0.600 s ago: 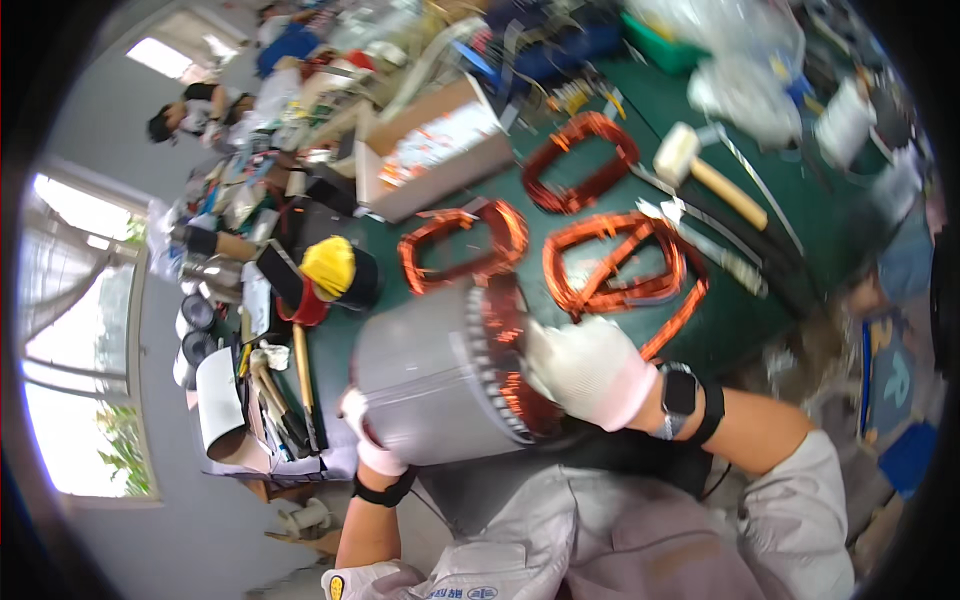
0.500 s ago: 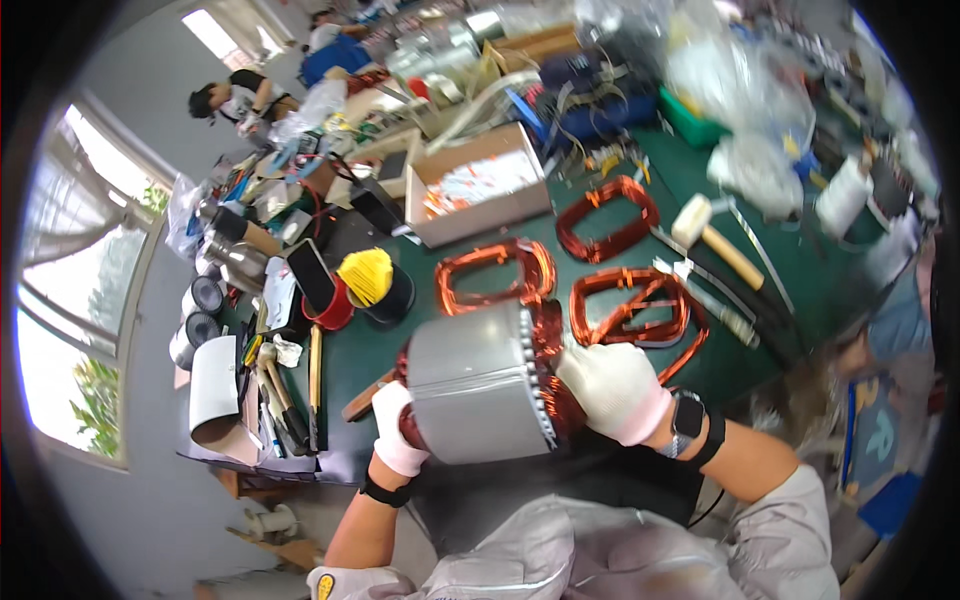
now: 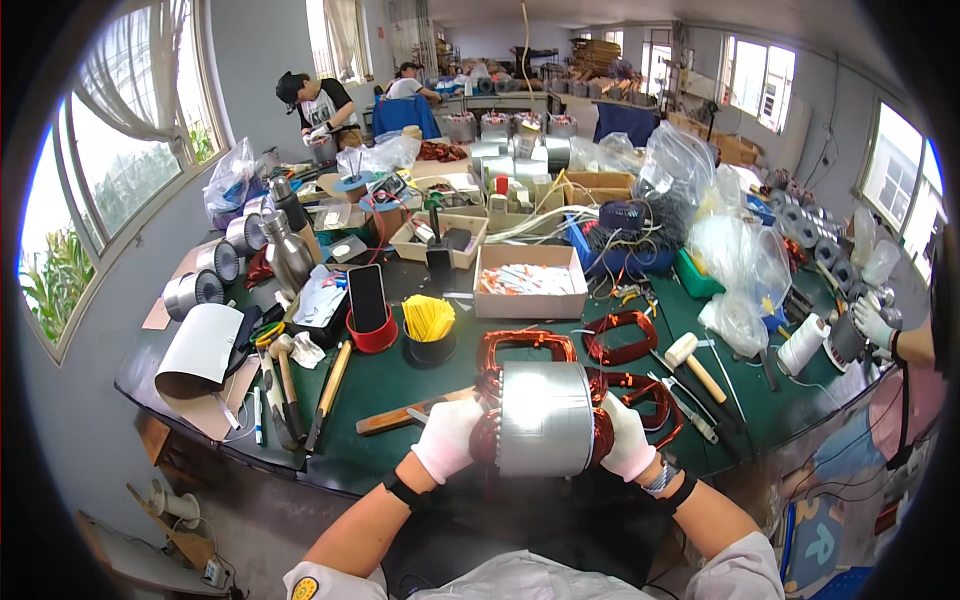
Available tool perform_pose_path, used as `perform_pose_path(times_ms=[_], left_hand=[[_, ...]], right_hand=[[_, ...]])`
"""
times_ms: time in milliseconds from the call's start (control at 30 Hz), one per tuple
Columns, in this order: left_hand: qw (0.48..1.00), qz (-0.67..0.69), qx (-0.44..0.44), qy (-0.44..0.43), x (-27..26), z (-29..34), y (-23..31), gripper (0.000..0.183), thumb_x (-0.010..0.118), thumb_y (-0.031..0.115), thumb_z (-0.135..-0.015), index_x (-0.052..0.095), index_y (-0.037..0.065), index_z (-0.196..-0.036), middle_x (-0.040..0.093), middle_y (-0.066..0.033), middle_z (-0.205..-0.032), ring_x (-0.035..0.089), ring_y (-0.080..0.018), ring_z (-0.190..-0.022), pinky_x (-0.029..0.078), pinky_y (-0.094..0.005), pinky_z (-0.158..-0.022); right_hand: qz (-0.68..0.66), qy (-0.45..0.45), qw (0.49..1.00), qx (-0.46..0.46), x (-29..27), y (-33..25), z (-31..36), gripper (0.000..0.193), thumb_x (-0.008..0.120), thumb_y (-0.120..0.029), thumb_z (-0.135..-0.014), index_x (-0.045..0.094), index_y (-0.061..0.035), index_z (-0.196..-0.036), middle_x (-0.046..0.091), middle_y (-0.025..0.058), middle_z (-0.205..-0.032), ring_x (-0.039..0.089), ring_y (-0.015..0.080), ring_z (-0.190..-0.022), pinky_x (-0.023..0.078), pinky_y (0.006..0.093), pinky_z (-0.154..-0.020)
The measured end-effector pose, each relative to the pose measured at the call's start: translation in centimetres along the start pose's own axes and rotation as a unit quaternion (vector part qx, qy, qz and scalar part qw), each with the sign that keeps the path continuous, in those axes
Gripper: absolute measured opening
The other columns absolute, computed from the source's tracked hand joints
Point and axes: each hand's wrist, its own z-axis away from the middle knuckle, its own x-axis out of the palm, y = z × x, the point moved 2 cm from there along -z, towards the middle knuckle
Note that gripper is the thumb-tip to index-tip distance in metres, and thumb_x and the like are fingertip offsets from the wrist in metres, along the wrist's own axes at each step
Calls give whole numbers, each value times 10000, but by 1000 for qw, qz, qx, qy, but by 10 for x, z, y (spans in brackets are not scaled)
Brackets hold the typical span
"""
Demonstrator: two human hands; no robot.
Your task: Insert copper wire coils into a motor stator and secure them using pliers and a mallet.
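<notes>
Between my gloved hands is a motor stator (image 3: 546,418), a grey metal cylinder with red-brown copper windings bulging from both ends. My left hand (image 3: 447,440), in a white glove, is closed around the left winding end. The white-gloved right hand (image 3: 627,438) grips the opposite end. The stator lies sideways over the table's front edge; I cannot tell whether it touches the table. Just behind it is a copper coil (image 3: 525,338), with a darker coil (image 3: 622,318) farther right. Another coil (image 3: 668,405) lies beside my right hand, partly hidden.
A wooden strip (image 3: 385,424) lies left of my left hand, near several hammers. Behind stand a black cup (image 3: 432,350) of yellow strips and a cardboard box (image 3: 530,304). A white mallet (image 3: 705,372) lies right. A co-worker's gloved hand (image 3: 873,322) is at far right.
The view has lifted and levelled, bringing in more of the room and a co-worker's hand at right. The stator has turned from a tilt to nearly level, still held by both hands.
</notes>
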Motion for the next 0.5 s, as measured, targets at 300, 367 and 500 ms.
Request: perform_pose_path(times_ms=[300,367,500], left_hand=[[994,-43,-85,-57,7,-8,-7,210,754,199,-890,735,86,-1066,748,-165,-935,753,-377,-902,606,-416,-810],[997,-43,-58,-33,8,-7,-10,189,755,198,-877,734,73,-1018,736,-175,-893,742,-387,-858,600,-448,-780],[998,-37,-36,-25,10,0,-17,194,750,186,-877,725,78,-1037,730,-180,-892,739,-394,-857,599,-453,-781]], right_hand=[[-20,-231,969,81,-10,32,-17,238,745,-98,-929,727,15,-1138,751,239,-1067,730,389,-957,583,419,-860],[-37,-254,960,107,-7,38,-18,167,732,-138,-926,731,24,-966,722,264,-906,687,409,-805,556,419,-764],[-28,-245,966,72,2,49,-17,187,752,-187,-898,734,-2,-876,697,255,-809,655,443,-738,540,435,-702]])
